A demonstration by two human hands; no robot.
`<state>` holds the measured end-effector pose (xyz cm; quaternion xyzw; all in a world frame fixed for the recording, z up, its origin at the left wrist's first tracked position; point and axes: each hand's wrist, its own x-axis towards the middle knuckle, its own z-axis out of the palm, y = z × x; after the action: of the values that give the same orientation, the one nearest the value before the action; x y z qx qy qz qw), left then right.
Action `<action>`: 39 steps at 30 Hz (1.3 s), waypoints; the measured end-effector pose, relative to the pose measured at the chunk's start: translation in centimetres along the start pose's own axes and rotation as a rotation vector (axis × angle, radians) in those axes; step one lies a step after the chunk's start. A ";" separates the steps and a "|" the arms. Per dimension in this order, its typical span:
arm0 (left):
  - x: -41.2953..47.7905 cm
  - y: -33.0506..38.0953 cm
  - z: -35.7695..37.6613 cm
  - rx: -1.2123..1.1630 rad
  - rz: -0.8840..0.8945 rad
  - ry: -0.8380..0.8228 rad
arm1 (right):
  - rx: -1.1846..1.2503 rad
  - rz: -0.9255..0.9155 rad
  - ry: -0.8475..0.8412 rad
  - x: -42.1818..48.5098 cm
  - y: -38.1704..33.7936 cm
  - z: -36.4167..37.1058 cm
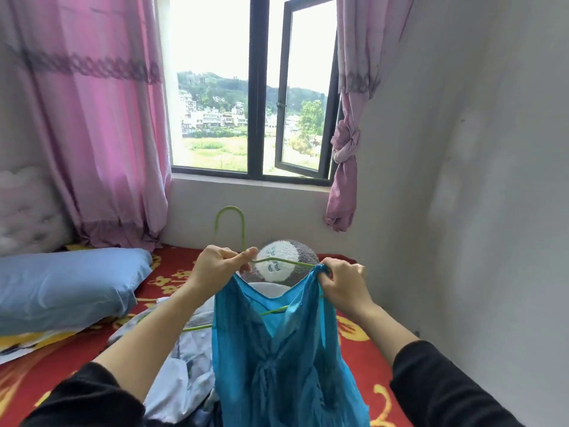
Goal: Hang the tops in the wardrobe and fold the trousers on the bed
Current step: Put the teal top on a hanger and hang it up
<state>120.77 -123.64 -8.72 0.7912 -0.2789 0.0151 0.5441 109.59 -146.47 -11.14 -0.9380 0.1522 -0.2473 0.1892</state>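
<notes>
A thin blue top (pixel 286 365) hangs in front of me over the bed. A green wire hanger (pixel 237 223) is partly inside it, its hook pointing up and its lower bar showing through the neckline. My left hand (pixel 220 266) pinches the hanger's neck together with the top's left shoulder. My right hand (pixel 345 288) grips the top's right shoulder at the hanger's right arm. Pale blue clothes (pixel 181 374) lie heaped on the bed beneath the top.
The bed has a red and yellow patterned cover (pixel 363 349). A blue pillow (pixel 67 285) lies at the left, a grey and white plush toy (pixel 283 263) behind my hands. Pink curtains (pixel 101 124) flank an open window (pixel 295 97). A white wall (pixel 462 211) runs along the right.
</notes>
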 end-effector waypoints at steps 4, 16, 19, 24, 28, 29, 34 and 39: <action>-0.5 1.3 -4.7 0.020 0.004 0.098 | 0.192 -0.106 0.005 2.5 -4.9 -0.6; -11.3 4.2 -18.8 0.216 -0.140 0.254 | 0.500 -0.350 -0.022 3.1 -17.9 -0.9; -16.6 3.6 -21.1 0.260 -0.203 0.386 | 0.553 -0.401 -0.068 1.7 -20.9 -0.3; -25.5 4.1 -26.0 0.298 -0.258 0.706 | 0.659 -0.456 -0.169 -0.3 -27.2 -0.6; -32.4 5.7 -30.0 0.269 -0.294 0.942 | 0.749 -0.604 -0.304 -4.5 -34.8 0.2; -34.3 6.2 -31.0 0.270 -0.311 0.989 | 0.781 -0.639 -0.357 -5.8 -36.8 0.4; -45.0 7.6 -37.1 0.308 -0.399 1.129 | 0.866 -0.835 -0.499 -12.4 -46.4 2.1; -55.0 8.7 -43.2 0.384 -0.428 1.258 | 0.798 -0.965 -0.585 -19.5 -56.4 4.4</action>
<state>82.51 -64.88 -1.71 0.7521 0.2593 0.4126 0.4438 106.53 -88.07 1.62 -0.7875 -0.4421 -0.0778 0.4222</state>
